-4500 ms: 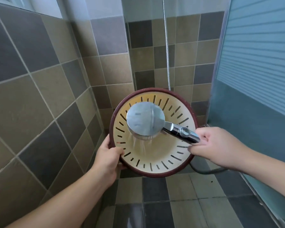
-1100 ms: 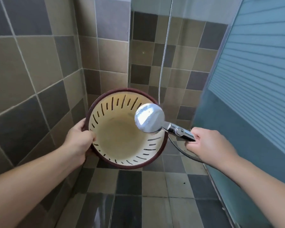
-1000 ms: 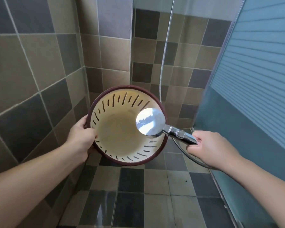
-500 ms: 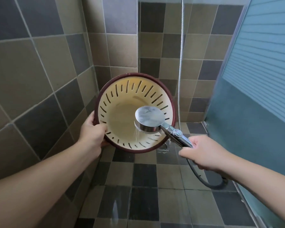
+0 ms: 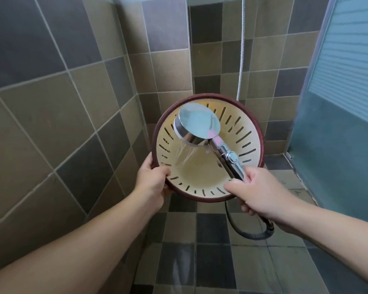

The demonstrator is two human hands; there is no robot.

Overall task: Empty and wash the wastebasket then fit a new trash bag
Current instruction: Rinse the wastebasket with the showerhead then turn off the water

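1. Left hand [image 5: 152,180] grips the wastebasket [image 5: 207,185] rim at eight o'clock, held above the shower floor [image 5: 210,240].
2. Right hand [image 5: 261,194] clenches the shower head [image 5: 197,124] handle.
3. Wet rim may slip; spray may escape through the slots.

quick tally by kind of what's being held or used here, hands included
Round cream plastic wastebasket with dark red rim and slotted wall: 1
Chrome handheld shower head, spraying into the wastebasket: 1
Grey flexible shower hose: 1
Hands: 2, the left hand gripping the rim, the right hand gripping the shower handle
Total: 5
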